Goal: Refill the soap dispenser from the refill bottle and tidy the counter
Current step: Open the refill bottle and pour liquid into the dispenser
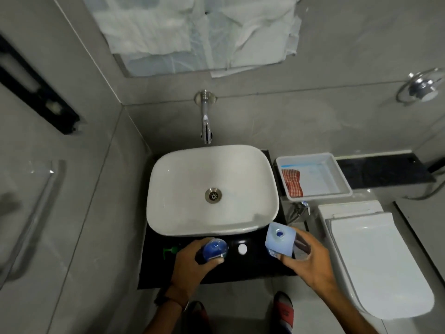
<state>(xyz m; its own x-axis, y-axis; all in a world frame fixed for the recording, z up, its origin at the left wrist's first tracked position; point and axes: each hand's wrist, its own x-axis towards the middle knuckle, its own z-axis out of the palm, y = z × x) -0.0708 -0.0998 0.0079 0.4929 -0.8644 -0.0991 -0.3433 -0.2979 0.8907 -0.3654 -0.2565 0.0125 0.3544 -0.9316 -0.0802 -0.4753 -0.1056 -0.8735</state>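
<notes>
My left hand (192, 263) grips a round clear soap dispenser (215, 248) with blue liquid inside, standing on the black counter (252, 266) in front of the basin; its top is off. My right hand (305, 257) holds a pale blue square refill bottle (280, 239) upright above the counter's right end, its mouth uncapped and blue liquid visible inside. A small white cap (242, 249) lies on the counter between the two bottles. A green pump head (169, 250) lies on the counter left of the dispenser.
A white basin (212, 189) sits on the counter under a wall tap (206, 126). A white tray (313, 175) holding a red checked cloth (292, 183) stands to the right. A toilet (375, 261) with its lid shut is at the far right.
</notes>
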